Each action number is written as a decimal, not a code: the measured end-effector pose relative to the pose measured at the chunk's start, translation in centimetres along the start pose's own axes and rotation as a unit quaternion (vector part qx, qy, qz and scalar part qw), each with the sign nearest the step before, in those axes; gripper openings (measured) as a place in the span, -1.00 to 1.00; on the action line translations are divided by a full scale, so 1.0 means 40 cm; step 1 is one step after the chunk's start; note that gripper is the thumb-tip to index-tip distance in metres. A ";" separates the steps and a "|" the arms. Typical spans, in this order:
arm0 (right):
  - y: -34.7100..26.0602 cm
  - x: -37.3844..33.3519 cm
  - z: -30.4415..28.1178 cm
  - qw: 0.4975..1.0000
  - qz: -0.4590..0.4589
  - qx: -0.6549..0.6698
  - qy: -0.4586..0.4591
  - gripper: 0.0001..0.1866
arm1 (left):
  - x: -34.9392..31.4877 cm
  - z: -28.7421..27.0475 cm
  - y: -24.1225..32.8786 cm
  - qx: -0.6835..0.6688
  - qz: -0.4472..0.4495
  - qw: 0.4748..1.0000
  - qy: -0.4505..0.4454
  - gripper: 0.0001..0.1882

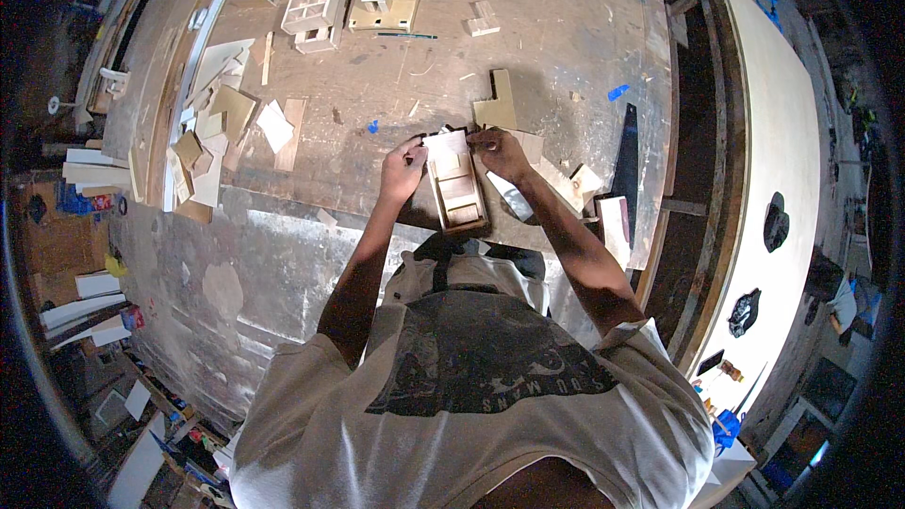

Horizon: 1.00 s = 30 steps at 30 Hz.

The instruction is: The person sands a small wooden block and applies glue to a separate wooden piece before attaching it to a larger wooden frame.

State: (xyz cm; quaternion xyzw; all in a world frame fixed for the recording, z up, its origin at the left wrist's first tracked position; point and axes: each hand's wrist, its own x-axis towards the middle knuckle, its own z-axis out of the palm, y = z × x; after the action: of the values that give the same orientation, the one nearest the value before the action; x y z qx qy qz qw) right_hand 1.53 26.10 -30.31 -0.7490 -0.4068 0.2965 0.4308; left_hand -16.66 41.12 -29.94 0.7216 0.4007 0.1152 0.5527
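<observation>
A narrow, pale wooden box (456,181) with open compartments and raised sides is tilted up in front of my chest, at the near edge of the worktable. At its upper left edge, my left hand (403,170) grips it with curled fingers. My right hand (500,153) pinches its upper right corner, and the fingertips are partly in shadow. Just beyond the right hand lies a stepped piece of thin board (497,102). Under the right forearm are a whitish rounded item (510,196) and several wood offcuts (558,184).
A dark handsaw blade (626,170) lies at the right. Small wooden models (316,9) stand at the back, with a pencil (407,36) nearby. Scrap boards (231,111) are heaped at the left. A large pale panel (768,151) stretches along the right side.
</observation>
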 end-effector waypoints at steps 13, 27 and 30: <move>0.024 0.009 0.010 0.999 0.023 0.021 0.005 -0.76 | 0.012 0.006 -0.026 0.029 0.069 0.997 0.031 -0.63; 0.027 0.019 0.004 0.999 0.013 -0.033 -0.001 -0.74 | 0.023 0.000 -0.015 0.043 0.046 0.998 0.012 -0.61; 0.037 0.024 0.013 0.999 0.011 -0.035 -0.004 -0.74 | 0.024 -0.001 -0.011 0.045 0.048 0.998 0.012 -0.60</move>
State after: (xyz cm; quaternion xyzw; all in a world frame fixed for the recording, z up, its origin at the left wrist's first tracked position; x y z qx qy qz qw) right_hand 2.13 26.70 -31.94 -0.7669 -0.4106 0.2895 0.3993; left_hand -16.27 41.85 -30.58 0.7624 0.3770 0.1320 0.5090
